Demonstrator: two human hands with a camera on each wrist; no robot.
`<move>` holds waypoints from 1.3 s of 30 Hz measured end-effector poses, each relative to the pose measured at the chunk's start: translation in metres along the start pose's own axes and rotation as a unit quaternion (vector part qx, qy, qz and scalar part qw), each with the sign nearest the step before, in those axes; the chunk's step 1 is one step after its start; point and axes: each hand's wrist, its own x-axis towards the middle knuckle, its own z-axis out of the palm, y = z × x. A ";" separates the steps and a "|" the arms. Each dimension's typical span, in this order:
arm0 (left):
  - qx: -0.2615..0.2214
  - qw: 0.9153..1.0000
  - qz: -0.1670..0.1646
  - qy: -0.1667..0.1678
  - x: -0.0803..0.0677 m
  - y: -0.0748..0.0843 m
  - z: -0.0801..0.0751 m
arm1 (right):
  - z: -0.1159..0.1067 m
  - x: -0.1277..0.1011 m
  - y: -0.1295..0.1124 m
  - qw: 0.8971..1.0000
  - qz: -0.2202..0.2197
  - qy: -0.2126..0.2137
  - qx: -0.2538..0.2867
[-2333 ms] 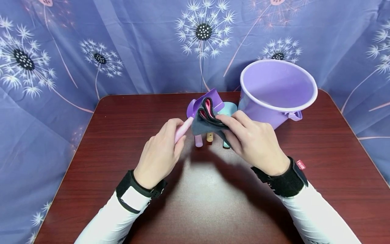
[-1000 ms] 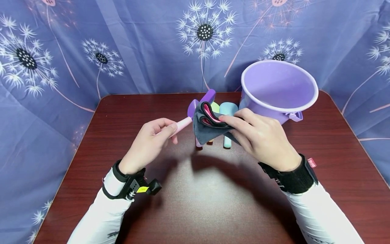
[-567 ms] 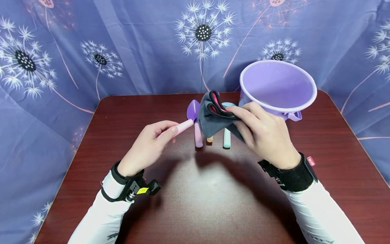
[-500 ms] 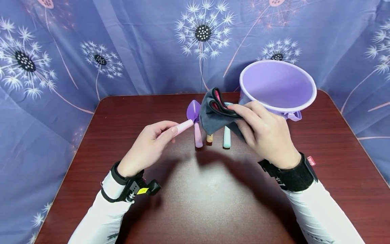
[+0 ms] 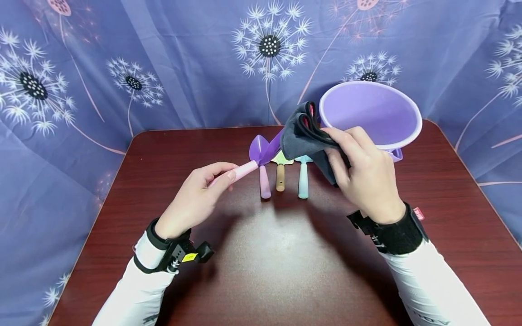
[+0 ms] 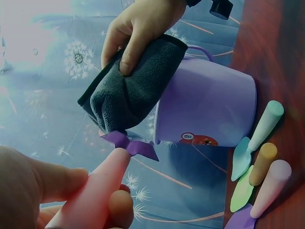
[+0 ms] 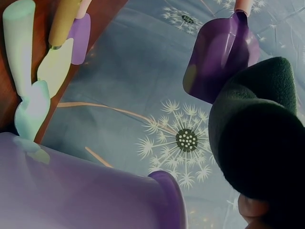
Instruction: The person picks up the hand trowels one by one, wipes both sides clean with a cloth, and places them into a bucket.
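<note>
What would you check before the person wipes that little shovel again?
1. Left hand grips the pink handle of the shovel: ok.
2. Right hand holds the folded grey cloth firmly: ok, fingers curl round it.
3. Cloth touching the shovel blade: not ok, the wrist views show a gap between them.
4. Bucket upright and out of the way: ok, it stands behind the right hand.
5. Three spare tools lying flat on the table: ok, side by side under the hands.
6. Blade clean: cannot tell.
</note>
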 end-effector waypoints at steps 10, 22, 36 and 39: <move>-0.003 1.000 -0.004 0.004 -0.001 0.001 -0.003 | -0.001 0.001 -0.001 1.000 0.022 0.013 -0.004; -0.039 0.999 -0.021 0.001 -0.001 0.004 -0.003 | 0.003 -0.002 -0.004 1.000 -0.010 -0.004 -0.011; -0.090 0.995 -0.032 -0.014 0.001 0.005 0.001 | 0.010 -0.002 -0.015 0.995 -0.088 -0.024 0.027; -0.098 0.995 -0.032 -0.019 0.000 0.006 0.001 | 0.010 -0.002 -0.018 0.994 -0.098 -0.021 0.034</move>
